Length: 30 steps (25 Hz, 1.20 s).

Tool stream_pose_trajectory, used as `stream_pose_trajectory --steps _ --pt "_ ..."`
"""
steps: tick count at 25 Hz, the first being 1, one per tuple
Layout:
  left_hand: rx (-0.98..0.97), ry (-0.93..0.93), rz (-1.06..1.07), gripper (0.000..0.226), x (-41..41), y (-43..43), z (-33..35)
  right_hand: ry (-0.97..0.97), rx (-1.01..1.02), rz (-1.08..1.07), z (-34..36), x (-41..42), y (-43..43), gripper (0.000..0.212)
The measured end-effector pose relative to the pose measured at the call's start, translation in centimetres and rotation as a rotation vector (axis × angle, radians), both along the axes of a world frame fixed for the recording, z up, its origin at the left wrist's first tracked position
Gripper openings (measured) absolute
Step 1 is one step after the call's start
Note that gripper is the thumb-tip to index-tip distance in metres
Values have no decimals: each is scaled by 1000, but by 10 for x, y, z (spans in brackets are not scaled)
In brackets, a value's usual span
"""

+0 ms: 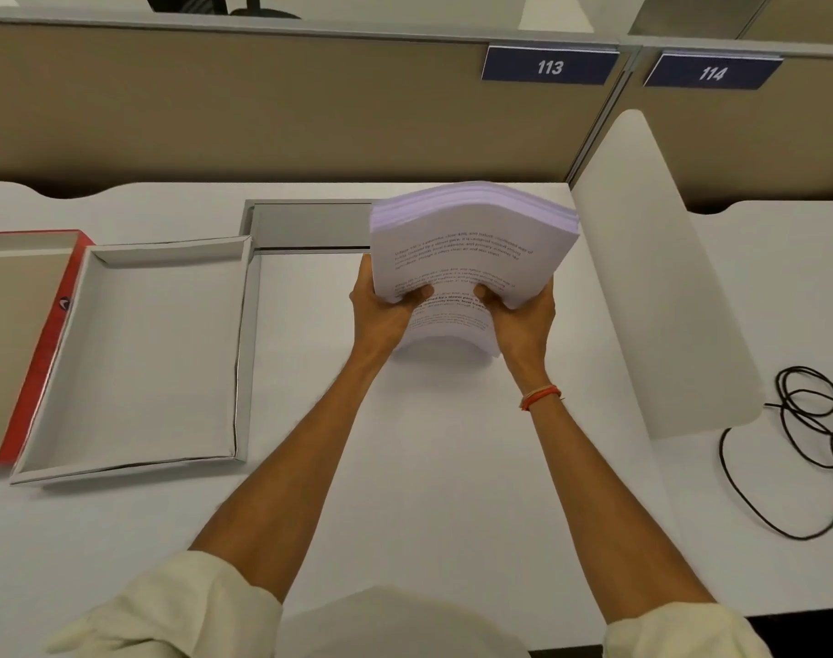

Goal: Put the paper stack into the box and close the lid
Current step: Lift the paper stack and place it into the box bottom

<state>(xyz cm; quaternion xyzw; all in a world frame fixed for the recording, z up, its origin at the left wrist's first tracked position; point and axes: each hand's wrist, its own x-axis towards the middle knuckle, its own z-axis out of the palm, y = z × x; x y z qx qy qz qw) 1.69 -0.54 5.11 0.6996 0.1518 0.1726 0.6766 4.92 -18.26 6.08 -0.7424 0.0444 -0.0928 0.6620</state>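
Note:
A thick stack of printed white paper [471, 239] is lifted off the white desk [452, 467] at centre right, bowed upward in the middle. My left hand [381, 308] grips its near left edge and my right hand [524, 311] grips its near right edge, thumbs on top. The open grey box [134, 353] lies empty on the desk to the left of the hands. Its red lid [34, 353] lies inside-up at the far left, touching the box.
A grey recessed cable tray [310, 225] sits behind the box. A white divider panel [661, 277] stands close on the right, with a coiled black cable [813, 420] beyond it. A beige partition wall [262, 111] with number plates 113 and 114 closes the back.

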Motion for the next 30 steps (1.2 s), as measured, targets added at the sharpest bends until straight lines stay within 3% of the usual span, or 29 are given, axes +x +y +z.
stream_pose_trajectory --steps 17,24,30 --pt "29 34 16 82 -6 3 -15 37 -25 4 -18 -4 -2 80" --pt "34 85 98 60 -5 -1 -7 57 -33 -42 -11 -4 5 71" --pt "162 184 96 63 1 10 19 152 -166 -10 17 8 17 65"
